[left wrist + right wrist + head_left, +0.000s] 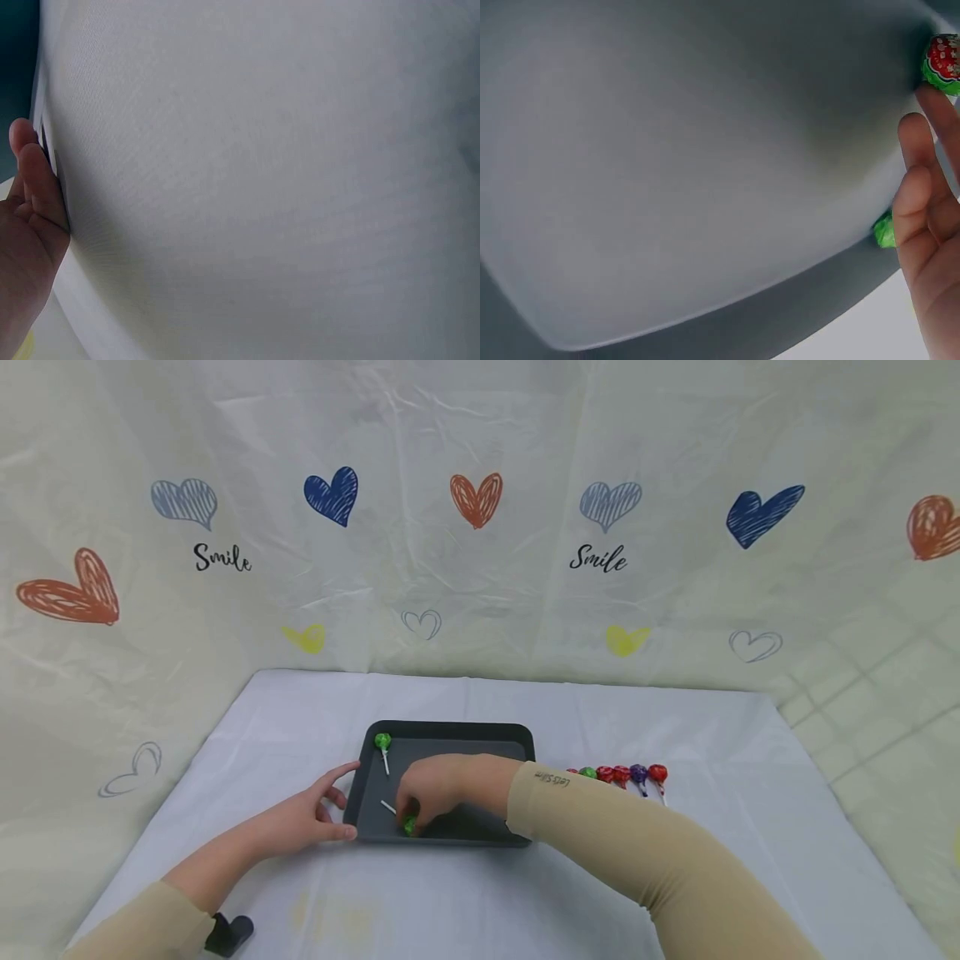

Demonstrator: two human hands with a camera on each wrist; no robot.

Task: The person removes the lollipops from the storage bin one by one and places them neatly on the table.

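A dark grey tray [450, 731] lies on the white-covered table. Inside it, my right hand [438, 787] reaches down near the front left and pinches a green-wrapped lollipop [409, 826]; its white stick juts out to the left, and my fingers hide part of it. Another green lollipop [383, 741] lies in the tray's far left corner, stick pointing toward me. At the tray's left side, my left hand [318, 810] has its thumb and forefinger spread, with the tips touching the rim. In the right wrist view, a green-and-red wrapper [943, 64] shows close to the fingertips.
Right of the tray, a row of lollipops [620, 774] in red, green and purple wrappers is partly hidden by my right sleeve. A dark rounded shape [238, 932] shows beside my left sleeve. Behind the table hangs a sheet [480, 585] printed with hearts.
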